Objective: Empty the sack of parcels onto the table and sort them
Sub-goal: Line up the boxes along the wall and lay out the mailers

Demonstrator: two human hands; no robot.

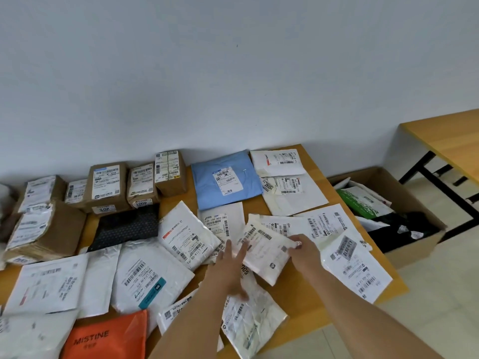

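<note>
A wooden table [305,309] is covered with parcels. Brown cardboard boxes [106,187] stand in a row at the back left. White mailer bags, a blue bag [225,182], a black bag [127,226] and an orange bag [108,338] lie flat across the rest. My left hand [230,265] lies with straight fingers on the left edge of a small white parcel [267,252] at the table's middle right. My right hand [303,250] pinches that parcel's right edge.
An open cardboard box [414,244] holding green, white and black bags stands on the floor to the right of the table. A second wooden table [445,141] with black legs is at the far right. A plain wall runs behind.
</note>
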